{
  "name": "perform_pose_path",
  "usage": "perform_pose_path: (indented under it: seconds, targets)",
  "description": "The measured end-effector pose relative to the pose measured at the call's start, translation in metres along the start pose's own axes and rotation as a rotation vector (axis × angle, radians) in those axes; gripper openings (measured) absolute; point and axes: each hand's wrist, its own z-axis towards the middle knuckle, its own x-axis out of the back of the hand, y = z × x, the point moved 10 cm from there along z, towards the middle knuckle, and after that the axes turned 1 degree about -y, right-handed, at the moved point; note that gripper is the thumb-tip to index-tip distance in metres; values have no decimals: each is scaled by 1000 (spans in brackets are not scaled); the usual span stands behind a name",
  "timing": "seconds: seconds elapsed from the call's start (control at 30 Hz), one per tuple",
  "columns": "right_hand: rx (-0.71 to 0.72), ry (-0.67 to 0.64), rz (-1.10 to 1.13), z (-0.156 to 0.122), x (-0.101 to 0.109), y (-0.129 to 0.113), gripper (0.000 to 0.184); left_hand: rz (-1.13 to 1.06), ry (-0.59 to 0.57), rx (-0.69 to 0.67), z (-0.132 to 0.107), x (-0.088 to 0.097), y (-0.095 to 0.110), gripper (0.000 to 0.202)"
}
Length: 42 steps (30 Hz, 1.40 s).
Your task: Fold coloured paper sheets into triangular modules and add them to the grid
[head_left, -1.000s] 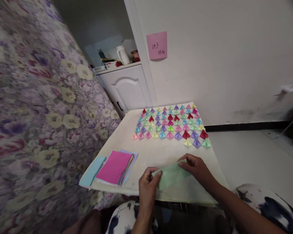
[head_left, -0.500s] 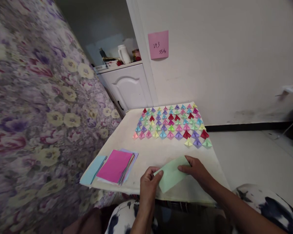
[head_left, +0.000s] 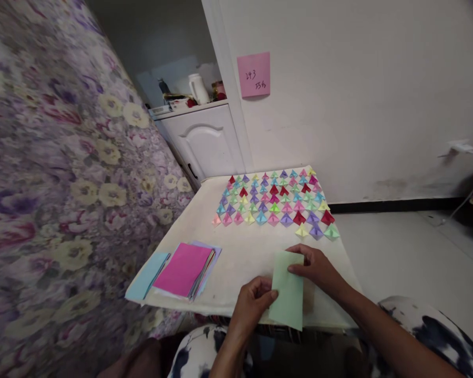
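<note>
A folded light green paper (head_left: 287, 294) stands lengthwise at the near edge of a cream-covered table (head_left: 236, 247). My left hand (head_left: 252, 304) pinches its left edge, fingers closed on it. My right hand (head_left: 317, 268) grips its upper right corner with thumb and fingers. Behind them, several small folded paper shapes (head_left: 274, 203) in many colours lie in rows. A stack of coloured paper sheets (head_left: 183, 269), pink on top, lies at the table's near left.
A floral-patterned surface (head_left: 63, 184) fills the left side. A white cabinet (head_left: 203, 139) with a jug and bottles stands behind, and a pink note (head_left: 254, 74) hangs on the white wall. White floor lies to the right, with a cable (head_left: 463, 202).
The green paper has turned from lying slantwise across to standing lengthwise. My left hand shifted right and lower along its edge; my right hand stayed at its top.
</note>
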Motion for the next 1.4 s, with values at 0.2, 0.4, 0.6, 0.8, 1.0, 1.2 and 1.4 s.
perform_pose_path:
  seconds: [0.2, 0.4, 0.6, 0.8, 1.0, 1.2, 1.4]
  targets:
    - [1, -31, 73, -1, -21, 7, 41, -85, 39, 34, 2, -4, -6, 24]
    - [-144, -152, 419, -3, -52, 35, 57, -209, 243, 8, 3, 18, -10, 24]
    - [-59, -43, 298, -2, -38, 23, 42, -295, 259, -59, -7, 9, 14, 26]
    - [-27, -70, 274, -3, -38, 12, 41, -303, 203, -11, -8, -3, 11, 35]
    - [-26, -54, 253, -5, -36, 13, 39, -338, 206, 30, 2, 1, -10, 36]
    - [-64, -103, 260, -8, -44, 20, 40, -394, 347, -68, -7, 10, 8, 36]
    - [-12, -64, 231, -7, -36, 10, 38, -341, 258, -8, -2, 4, 1, 31]
